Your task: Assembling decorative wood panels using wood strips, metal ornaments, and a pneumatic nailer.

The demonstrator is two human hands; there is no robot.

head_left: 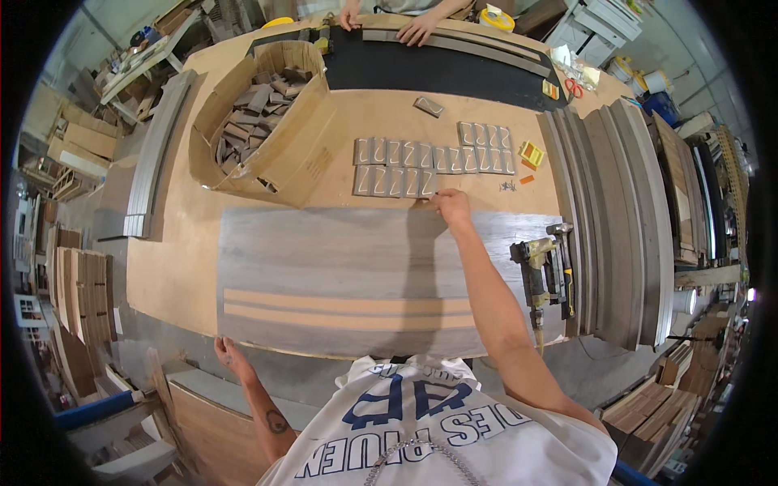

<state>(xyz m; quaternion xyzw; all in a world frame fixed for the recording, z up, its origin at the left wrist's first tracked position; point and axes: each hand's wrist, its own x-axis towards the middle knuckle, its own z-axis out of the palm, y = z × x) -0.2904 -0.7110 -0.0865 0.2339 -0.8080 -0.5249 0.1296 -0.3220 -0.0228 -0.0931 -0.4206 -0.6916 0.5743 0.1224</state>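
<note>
My right hand (452,206) reaches over a long grey wood-grain panel (324,251). Its fingers are closed at the lower corner of a small grey wood block (427,184), the right end of the nearest row. Several such blocks (403,152) lie side by side in rows, each with a pale squiggle of what looks like glue on top. One more block (429,106) lies apart, farther back. My left hand (232,358) is low at the panel's near left corner, fingers loosely bent and apart, with nothing visible in them.
A cardboard box (300,166) of loose wood blocks stands left on the worktable (174,275). At right are a nail gun (535,263), a hammer (565,259) and stacked grey boards (624,211). Across the table, another person's hands (417,28) rest near strips on a black panel (377,69).
</note>
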